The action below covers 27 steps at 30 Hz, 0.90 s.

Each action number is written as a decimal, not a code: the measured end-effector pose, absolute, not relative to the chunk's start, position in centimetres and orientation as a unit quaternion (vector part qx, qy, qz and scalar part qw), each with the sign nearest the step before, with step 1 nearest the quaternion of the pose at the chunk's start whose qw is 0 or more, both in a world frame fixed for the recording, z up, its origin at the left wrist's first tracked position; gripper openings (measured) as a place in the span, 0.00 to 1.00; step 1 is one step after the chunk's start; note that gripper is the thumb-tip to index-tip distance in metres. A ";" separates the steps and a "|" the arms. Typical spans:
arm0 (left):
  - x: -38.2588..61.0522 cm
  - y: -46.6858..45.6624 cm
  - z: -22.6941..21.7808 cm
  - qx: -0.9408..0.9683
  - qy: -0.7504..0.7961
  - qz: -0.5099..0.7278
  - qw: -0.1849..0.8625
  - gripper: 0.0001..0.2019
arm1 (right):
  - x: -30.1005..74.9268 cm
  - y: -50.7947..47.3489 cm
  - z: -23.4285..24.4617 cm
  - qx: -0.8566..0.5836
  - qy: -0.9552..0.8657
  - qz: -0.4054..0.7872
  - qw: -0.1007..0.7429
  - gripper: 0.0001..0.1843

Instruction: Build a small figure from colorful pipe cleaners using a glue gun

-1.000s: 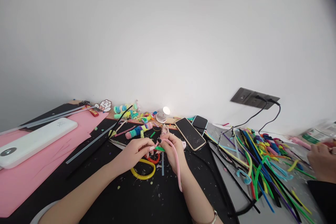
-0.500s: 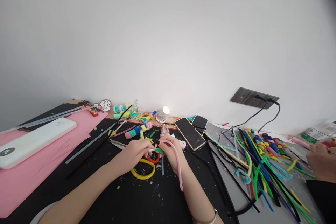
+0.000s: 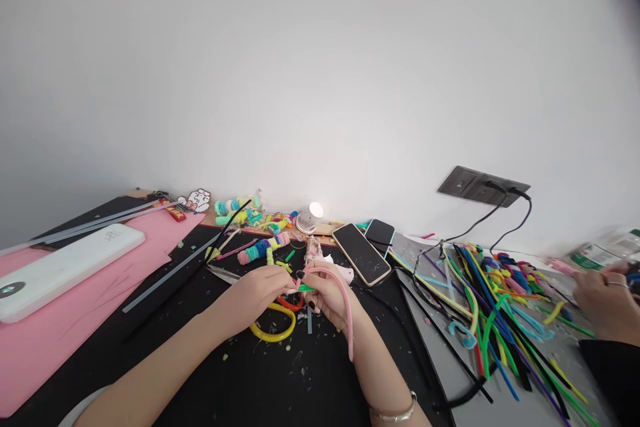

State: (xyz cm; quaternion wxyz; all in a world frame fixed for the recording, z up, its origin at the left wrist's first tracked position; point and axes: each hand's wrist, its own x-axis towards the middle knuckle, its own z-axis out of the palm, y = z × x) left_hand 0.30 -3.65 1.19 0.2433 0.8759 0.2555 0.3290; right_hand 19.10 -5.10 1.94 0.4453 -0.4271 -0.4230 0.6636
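A pink pipe cleaner (image 3: 346, 307) runs between my two hands, its long free end arching over my right wrist. Closed in a pinch, my left hand (image 3: 263, 290) grips the pipe cleaner's near end, where it meets a short green piece (image 3: 304, 287). Thumb and fingers of my right hand (image 3: 327, 293) are closed around the pipe cleaner just beside it. My fingers partly hide how pink and green join. Beneath my hands lie scissors with a yellow handle loop (image 3: 274, 335); their blades point left past my left hand.
Phones (image 3: 363, 253) lie behind my right hand. A paper cup (image 3: 311, 217) and wrapped colourful pieces (image 3: 263, 248) stand near the wall. A white power bank (image 3: 70, 270) rests on pink sheets at left. Loose pipe cleaners (image 3: 500, 320) spread at right, near another person's hand (image 3: 607, 303).
My right hand has turned slightly, showing more fingertips, and the pink pipe cleaner's free end has swung right. My left hand has barely moved. The other person's hand shifted left.
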 end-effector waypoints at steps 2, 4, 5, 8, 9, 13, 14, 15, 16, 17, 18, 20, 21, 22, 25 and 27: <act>0.3 -3.8 1.4 0.866 0.275 0.328 0.259 0.14 | 19.1 -5.1 2.0 -0.413 -0.427 0.660 0.459 0.18; 0.3 -3.9 1.6 0.844 0.307 0.332 0.286 0.13 | 19.2 -5.2 2.1 -0.403 -0.439 0.649 0.473 0.18; 0.4 -3.9 1.7 0.833 0.322 0.337 0.298 0.13 | 19.2 -5.2 2.1 -0.402 -0.446 0.641 0.478 0.17; 0.5 -4.0 1.9 0.812 0.339 0.345 0.327 0.12 | 19.3 -5.1 2.1 -0.408 -0.472 0.612 0.487 0.16; 0.5 -4.0 1.9 0.809 0.338 0.343 0.336 0.12 | 19.3 -5.1 2.1 -0.411 -0.482 0.601 0.487 0.15; 0.4 -4.0 1.9 0.809 0.332 0.323 0.362 0.12 | 19.4 -5.0 1.9 -0.420 -0.519 0.562 0.489 0.11; 0.4 -4.0 1.9 0.810 0.330 0.317 0.367 0.12 | 19.4 -5.0 1.9 -0.421 -0.528 0.551 0.491 0.10; 0.4 -4.0 1.9 0.811 0.329 0.311 0.370 0.13 | 19.4 -4.9 1.9 -0.422 -0.538 0.539 0.492 0.09; 0.3 -4.1 2.0 0.813 0.328 0.304 0.373 0.13 | 19.4 -4.9 1.9 -0.425 -0.548 0.527 0.490 0.08; 0.4 -4.1 2.0 0.814 0.328 0.299 0.374 0.13 | 19.5 -4.9 1.9 -0.430 -0.557 0.517 0.488 0.08; 0.4 -4.1 2.1 0.816 0.328 0.295 0.374 0.12 | 19.5 -4.9 1.9 -0.435 -0.564 0.508 0.484 0.07; 0.5 -4.2 2.3 0.819 0.327 0.287 0.373 0.12 | 19.5 -4.9 2.0 -0.444 -0.573 0.497 0.476 0.07; 0.5 -4.3 2.4 0.821 0.326 0.286 0.372 0.12 | 19.5 -4.9 2.0 -0.448 -0.576 0.494 0.472 0.08; 0.6 -4.3 2.5 0.822 0.325 0.285 0.371 0.12 | 19.5 -4.9 2.0 -0.451 -0.579 0.492 0.469 0.08; 0.7 -4.5 2.6 0.828 0.315 0.288 0.364 0.13 | 19.4 -4.8 2.1 -0.463 -0.585 0.487 0.455 0.07; 0.7 -4.5 2.5 0.837 0.306 0.293 0.346 0.14 | 19.4 -4.8 2.1 -0.469 -0.585 0.488 0.447 0.07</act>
